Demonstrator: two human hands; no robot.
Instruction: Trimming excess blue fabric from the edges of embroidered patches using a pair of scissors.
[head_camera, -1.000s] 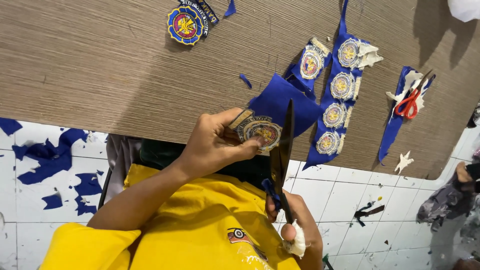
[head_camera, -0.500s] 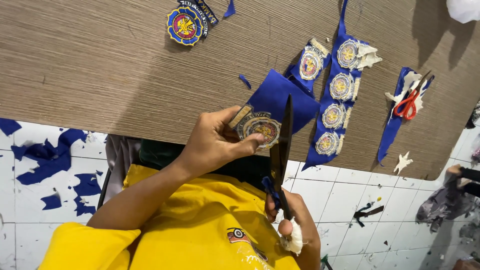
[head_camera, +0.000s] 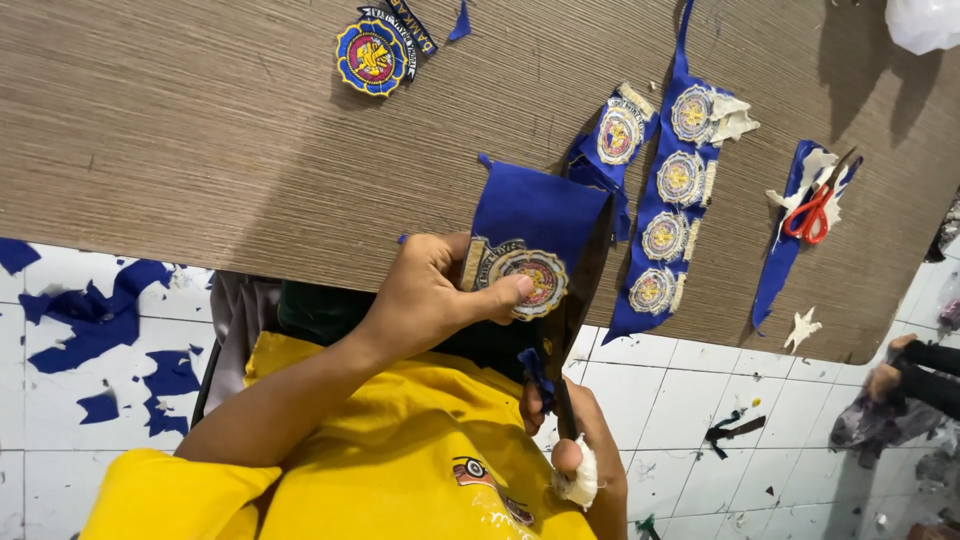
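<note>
My left hand (head_camera: 430, 290) pinches a piece of blue cloth (head_camera: 535, 210) that carries a round embroidered badge (head_camera: 530, 278), thumb pressed on the badge. My right hand (head_camera: 590, 450), with a white wrap on one finger, grips dark scissors (head_camera: 572, 300) whose blades run up along the right edge of the badge and cloth. Both hands work just over the near edge of a brown woven-textured tabletop (head_camera: 200, 140). I wear a yellow shirt.
A long blue strip with several round badges (head_camera: 672, 210) lies right of the cloth, one more badge (head_camera: 620, 130) beside it. A finished round patch (head_camera: 372, 55) sits far back. Red-handled scissors (head_camera: 812, 212) rest on blue scraps at right. Blue offcuts litter the white tiled floor (head_camera: 90, 330). Another person's hand (head_camera: 890, 375) shows at right.
The scissors have slid a little further up along the cloth's right edge. My left hand keeps its pinch on the badge; the other person's hand at right moved slightly.
</note>
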